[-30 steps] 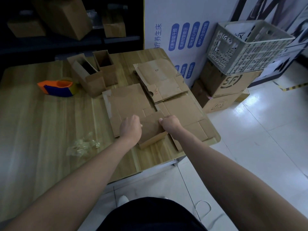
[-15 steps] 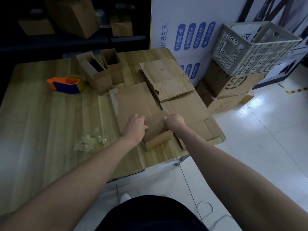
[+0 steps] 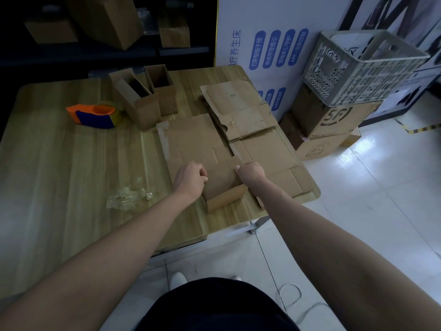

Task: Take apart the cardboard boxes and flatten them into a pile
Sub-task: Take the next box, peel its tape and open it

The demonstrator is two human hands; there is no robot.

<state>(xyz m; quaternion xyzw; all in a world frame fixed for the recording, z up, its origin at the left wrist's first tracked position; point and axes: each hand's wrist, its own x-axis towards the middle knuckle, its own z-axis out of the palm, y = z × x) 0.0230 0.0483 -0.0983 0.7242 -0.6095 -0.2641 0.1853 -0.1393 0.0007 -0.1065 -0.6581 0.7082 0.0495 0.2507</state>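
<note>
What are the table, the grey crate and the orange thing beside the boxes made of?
Table: wood or wood-look laminate, judging by pale plank grain and slight sheen. Grey crate: likely moulded plastic, matte, with lattice walls. Orange tape dispenser: seemingly smooth plastic.

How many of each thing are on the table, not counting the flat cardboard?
Open boxes standing at the back: 2
Small box gripped by the left hand and right hand: 1
Orange tape dispenser: 1
Crumpled clear plastic: 1
Total: 5
</note>
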